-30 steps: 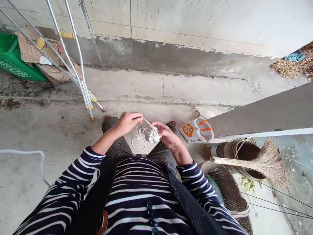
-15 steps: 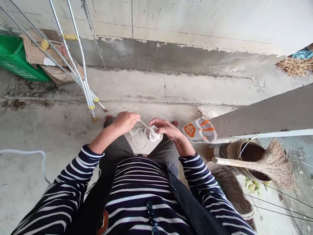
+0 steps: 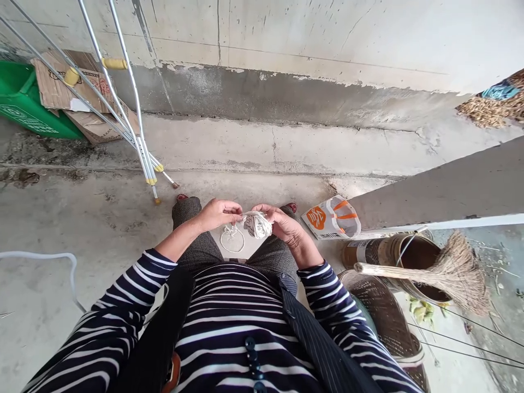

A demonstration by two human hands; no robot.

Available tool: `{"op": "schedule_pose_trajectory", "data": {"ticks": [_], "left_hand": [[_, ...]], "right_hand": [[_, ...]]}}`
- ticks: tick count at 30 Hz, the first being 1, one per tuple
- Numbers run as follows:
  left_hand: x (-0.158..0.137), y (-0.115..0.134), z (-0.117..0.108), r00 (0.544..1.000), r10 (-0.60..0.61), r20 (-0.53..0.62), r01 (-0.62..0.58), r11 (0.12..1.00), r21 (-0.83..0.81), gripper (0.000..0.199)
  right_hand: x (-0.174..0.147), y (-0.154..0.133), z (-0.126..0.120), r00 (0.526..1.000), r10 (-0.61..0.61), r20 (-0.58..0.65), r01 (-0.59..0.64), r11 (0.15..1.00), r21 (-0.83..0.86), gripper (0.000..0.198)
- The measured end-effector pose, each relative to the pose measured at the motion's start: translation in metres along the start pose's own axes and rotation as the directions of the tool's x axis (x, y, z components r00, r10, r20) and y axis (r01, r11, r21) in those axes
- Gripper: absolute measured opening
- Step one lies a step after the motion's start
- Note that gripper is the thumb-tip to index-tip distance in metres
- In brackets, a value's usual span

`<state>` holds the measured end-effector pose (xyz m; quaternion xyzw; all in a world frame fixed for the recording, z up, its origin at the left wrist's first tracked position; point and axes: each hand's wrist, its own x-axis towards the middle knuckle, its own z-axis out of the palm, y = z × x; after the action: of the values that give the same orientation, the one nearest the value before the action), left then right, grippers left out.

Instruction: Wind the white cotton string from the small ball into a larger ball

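A ball of white cord (image 3: pixel 257 225) is held in front of my lap, between my knees. My right hand (image 3: pixel 221 213) pinches the cord just left of the ball, fingers closed together. Around the ball's right side curl the fingers of my left hand (image 3: pixel 285 225), which grips it. A loose loop of cord (image 3: pixel 232 249) hangs below, with a small tangle at its top. Part of the ball is hidden behind my left fingers.
Aluminium crutches (image 3: pixel 141 153) lean at the left before a green bin (image 3: pixel 41 117) and flattened cardboard (image 3: pixel 55 90). On the right are a paper bag (image 3: pixel 327 218), a bucket (image 3: pixel 393 254), a straw broom (image 3: pixel 454 275) and a dark basket (image 3: pixel 380 311).
My right hand has come in from the left, close against the ball. The strand that was stretched taut between my hands is now short, and the hanging loop has shifted slightly.
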<state>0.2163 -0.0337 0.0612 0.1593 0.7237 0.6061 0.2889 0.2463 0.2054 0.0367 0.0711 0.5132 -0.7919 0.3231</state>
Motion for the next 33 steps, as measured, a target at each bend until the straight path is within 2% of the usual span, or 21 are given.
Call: {"op": "schedule_pose_trajectory", "data": {"ticks": [2,5,8,11,18,23,28,33], "left_hand": [[-0.004,0.009,-0.002,0.998,0.037,-0.054,-0.03,0.991,0.134,0.016],[-0.01,0.027,-0.008,0.985,0.129,-0.114,-0.098,0.965,0.244,0.024],[-0.015,0.044,-0.014,0.979,0.178,-0.1,-0.145,0.952,0.268,0.028],[-0.018,0.053,-0.017,0.987,0.152,-0.049,-0.138,0.966,0.22,0.03],[-0.015,0.035,-0.019,0.999,0.047,-0.011,-0.047,0.998,0.039,0.035],[-0.005,0.024,-0.02,0.997,0.042,0.059,-0.048,0.994,0.1,0.042],[0.007,0.02,-0.018,0.99,0.138,-0.035,-0.126,0.963,0.238,0.05],[0.012,0.026,-0.01,0.971,0.194,-0.139,-0.159,0.96,0.228,0.061]], "right_hand": [[-0.001,0.0,0.002,1.0,0.014,0.023,-0.014,1.0,-0.006,0.042],[-0.002,-0.002,0.006,0.999,0.014,0.035,-0.013,0.999,-0.034,0.041],[-0.002,-0.006,0.009,0.999,0.014,0.03,-0.012,0.997,-0.082,0.041],[-0.002,-0.01,0.01,0.999,-0.001,0.041,0.005,0.997,-0.082,0.042],[0.005,-0.008,0.016,0.988,-0.072,0.136,0.07,0.997,0.014,0.044],[0.001,-0.008,0.024,0.965,-0.163,0.205,0.156,0.986,0.053,0.051],[-0.007,-0.014,0.033,0.948,-0.23,0.222,0.226,0.973,0.042,0.063],[-0.017,-0.023,0.042,0.938,-0.293,0.186,0.283,0.956,0.083,0.064]]}}
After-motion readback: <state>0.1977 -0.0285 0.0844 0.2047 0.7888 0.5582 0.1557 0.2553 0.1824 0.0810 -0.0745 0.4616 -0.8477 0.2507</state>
